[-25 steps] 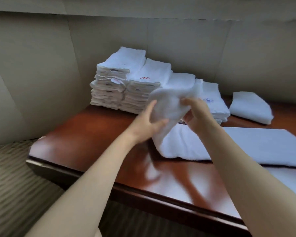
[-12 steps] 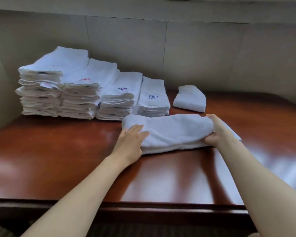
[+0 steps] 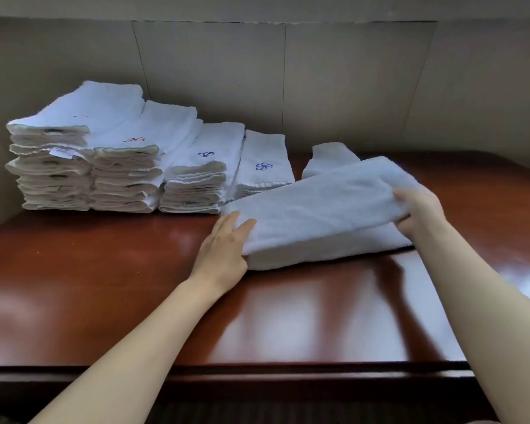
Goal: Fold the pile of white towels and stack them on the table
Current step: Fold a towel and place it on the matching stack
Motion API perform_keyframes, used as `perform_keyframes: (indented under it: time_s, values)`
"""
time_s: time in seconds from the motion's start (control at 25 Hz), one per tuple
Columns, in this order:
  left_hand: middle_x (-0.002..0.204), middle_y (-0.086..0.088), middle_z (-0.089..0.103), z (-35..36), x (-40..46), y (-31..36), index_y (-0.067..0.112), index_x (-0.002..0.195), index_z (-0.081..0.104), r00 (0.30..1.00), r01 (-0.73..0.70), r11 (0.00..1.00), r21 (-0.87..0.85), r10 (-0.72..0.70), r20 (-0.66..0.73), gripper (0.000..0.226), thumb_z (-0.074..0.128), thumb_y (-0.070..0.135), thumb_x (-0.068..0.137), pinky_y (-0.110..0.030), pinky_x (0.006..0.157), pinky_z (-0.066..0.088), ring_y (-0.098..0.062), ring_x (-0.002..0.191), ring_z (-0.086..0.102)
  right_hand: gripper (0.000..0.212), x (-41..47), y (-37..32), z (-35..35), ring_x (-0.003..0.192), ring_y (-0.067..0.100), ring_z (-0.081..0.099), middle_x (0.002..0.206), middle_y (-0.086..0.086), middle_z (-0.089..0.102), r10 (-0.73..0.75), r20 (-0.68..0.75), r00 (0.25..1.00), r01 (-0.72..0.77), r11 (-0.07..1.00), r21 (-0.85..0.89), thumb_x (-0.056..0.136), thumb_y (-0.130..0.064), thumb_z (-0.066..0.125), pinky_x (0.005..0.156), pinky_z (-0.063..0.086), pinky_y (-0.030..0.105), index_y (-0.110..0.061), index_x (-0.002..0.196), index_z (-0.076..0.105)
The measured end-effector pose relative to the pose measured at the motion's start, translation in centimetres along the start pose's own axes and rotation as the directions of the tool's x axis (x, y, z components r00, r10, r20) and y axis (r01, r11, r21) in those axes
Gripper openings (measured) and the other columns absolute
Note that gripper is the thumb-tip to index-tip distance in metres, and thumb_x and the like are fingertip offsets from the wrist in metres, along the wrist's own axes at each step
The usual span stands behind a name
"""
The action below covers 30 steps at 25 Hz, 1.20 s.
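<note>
1. Towel [image 3: 318,209], soft and floppy, lies on the tabletop [image 3: 104,270].
2. Right hand [image 3: 419,209] pinches its lifted end.
3. Left hand [image 3: 224,252], fingers flat, presses the other end.
4. Best hold: both ends.

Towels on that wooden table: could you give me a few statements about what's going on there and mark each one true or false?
1. Four stacks of folded towels stand in a row at the back left of the table. True.
2. The right hand lies idle on the bare wood. False: it grips the right end of the long folded towel, lifting its upper layer.
3. The left hand touches the left end of that towel. True.
4. All the embroidered marks on the stacks are red. False: one is red, two are blue.
5. A small folded towel lies on its own behind the long one. True.
</note>
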<state>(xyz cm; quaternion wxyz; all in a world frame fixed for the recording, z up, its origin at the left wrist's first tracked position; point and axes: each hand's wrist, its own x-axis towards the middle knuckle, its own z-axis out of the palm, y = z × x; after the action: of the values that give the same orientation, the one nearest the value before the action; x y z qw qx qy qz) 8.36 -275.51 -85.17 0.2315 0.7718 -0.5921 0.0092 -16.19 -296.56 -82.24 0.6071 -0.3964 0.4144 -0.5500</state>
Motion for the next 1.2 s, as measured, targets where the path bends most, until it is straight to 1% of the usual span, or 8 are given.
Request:
perform_keyframes:
  time_s: [0.12, 0.28, 0.6, 0.72, 0.84, 0.92, 1.04, 1.2]
  values:
    - [0.157, -0.005, 0.015, 0.8, 0.1, 0.6, 0.023, 0.146, 0.034, 0.998, -0.009, 1.0, -0.01, 0.01, 0.064, 0.076, 0.04, -0.01, 0.078, -0.03, 0.113, 0.022, -0.016, 0.145, 0.007, 0.032, 1.1, 1.8, -2.7, 0.088, 0.019, 0.058, 0.139, 0.01, 0.048, 0.144, -0.191, 0.971, -0.172, 0.975, -0.142, 0.091, 0.0, 0.054, 0.071, 0.049, 0.028, -0.01, 0.122, 0.052]
    - [0.157, -0.007, 0.015, 1.0, 0.3, 0.5, 0.021, 0.144, 0.037, 0.998, 0.005, 0.999, -0.032, -0.003, 0.059, 0.072, 0.04, -0.011, 0.079, -0.024, 0.114, 0.014, -0.017, 0.146, 0.007, 0.066, 1.3, 2.4, -2.3, 0.13, 0.024, 0.042, 0.15, 0.008, 0.034, -0.014, -0.226, 0.974, -0.063, 0.942, -0.33, 0.087, 0.002, 0.057, 0.106, 0.038, 0.035, -0.016, 0.146, 0.034]
    - [0.136, -0.015, 0.036, 0.4, 0.4, 0.1, 0.022, 0.136, 0.042, 0.975, 0.207, 0.978, 0.026, -0.208, 0.077, 0.056, 0.052, 0.018, 0.081, -0.036, 0.105, 0.033, -0.031, 0.129, 0.031, 0.047, 0.7, 2.3, -2.0, 0.121, 0.027, 0.048, 0.135, 0.011, 0.049, -0.154, -0.346, 0.926, -0.057, 0.847, -0.529, 0.088, 0.01, 0.045, 0.091, 0.04, 0.027, -0.008, 0.131, 0.052]
    - [0.122, -0.015, 0.05, -0.4, 0.7, -0.1, 0.03, 0.134, 0.037, 0.935, 0.294, 0.956, -0.002, -0.288, 0.206, 0.057, 0.051, 0.039, 0.079, -0.038, 0.094, 0.043, -0.036, 0.115, 0.047, 0.047, -0.5, 2.1, -1.5, 0.127, 0.033, 0.041, 0.136, 0.014, 0.048, -0.447, -0.055, 0.893, 0.099, 0.315, -0.944, 0.087, 0.005, 0.047, 0.101, 0.036, 0.042, -0.009, 0.132, 0.049]
    - [0.14, -0.004, 0.047, -1.1, 0.9, -0.4, 0.03, 0.143, 0.034, 0.931, 0.289, 0.941, -0.175, -0.234, 0.281, 0.068, 0.061, 0.021, 0.081, -0.027, 0.096, 0.04, -0.024, 0.123, 0.048, 0.042, -2.7, 1.1, 2.6, 0.13, 0.023, 0.042, 0.137, 0.0, 0.052, -0.284, 0.482, 0.829, 0.494, -0.031, -0.869, 0.091, -0.026, 0.059, 0.105, 0.034, 0.043, -0.021, 0.132, 0.053]
    - [0.14, -0.006, 0.046, -1.4, 1.1, -0.4, 0.027, 0.141, 0.041, 0.937, 0.322, 0.882, -0.343, -0.244, 0.251, 0.069, 0.063, 0.013, 0.078, -0.028, 0.094, 0.045, -0.021, 0.117, 0.052, 0.056, -6.1, 0.5, 6.5, 0.135, 0.014, 0.037, 0.143, -0.008, 0.046, 0.018, 0.721, 0.693, 0.721, 0.005, -0.693, 0.087, -0.043, 0.063, 0.11, 0.029, 0.036, -0.028, 0.138, 0.045]
    - [0.127, -0.012, 0.053, -1.5, 1.0, 0.0, 0.022, 0.132, 0.05, 0.936, 0.348, 0.781, -0.519, -0.319, 0.148, 0.062, 0.064, 0.015, 0.071, -0.038, 0.089, 0.053, -0.027, 0.109, 0.057, 0.09, -11.5, 3.4, 10.4, 0.141, 0.013, 0.025, 0.154, -0.008, 0.026, 0.361, 0.752, 0.552, 0.799, 0.032, -0.601, 0.08, -0.052, 0.067, 0.113, 0.023, 0.036, -0.025, 0.151, 0.018]
    - [0.122, -0.008, 0.056, -2.6, 0.7, 0.5, 0.021, 0.125, 0.054, 0.938, 0.311, 0.73, -0.609, -0.337, 0.075, 0.059, 0.061, 0.022, 0.067, -0.04, 0.094, 0.05, -0.024, 0.109, 0.057, 0.09, -14.2, 7.6, 11.4, 0.137, 0.019, 0.03, 0.152, -0.001, 0.027, 0.047, 0.819, 0.572, 0.818, -0.107, -0.565, 0.083, -0.043, 0.065, 0.103, 0.032, 0.044, -0.017, 0.15, 0.011]
